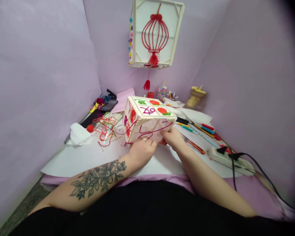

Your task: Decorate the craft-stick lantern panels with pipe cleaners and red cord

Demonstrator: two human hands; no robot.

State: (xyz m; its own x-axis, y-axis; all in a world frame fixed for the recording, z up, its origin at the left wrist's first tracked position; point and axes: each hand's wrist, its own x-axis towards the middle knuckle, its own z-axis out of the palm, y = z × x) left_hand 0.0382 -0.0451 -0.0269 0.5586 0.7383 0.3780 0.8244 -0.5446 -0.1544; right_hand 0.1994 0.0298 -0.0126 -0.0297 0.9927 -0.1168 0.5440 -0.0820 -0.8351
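A box-shaped lantern [151, 112] of pale wooden sticks and white panels is tilted in front of me, with red, green and purple designs on its faces. My left hand [142, 151] is closed at its lower front edge, the fingers curled and partly hidden. At the lower right corner, my right hand [172, 137] grips the frame with bent fingers; its fingertips are hidden behind the frame. Loose purple yarn [145, 133] loops across the near side of the lantern and trails off to the left, close to both hands.
A larger lantern [155, 32] hangs above, with a red tassel [147, 85] below it. Left lie orange yarn [104, 126], sticks and a phone [109, 106]. Right are markers [207, 128], a utility knife [197, 147], a power strip [228, 160] and a yellow-lidded cup [196, 96].
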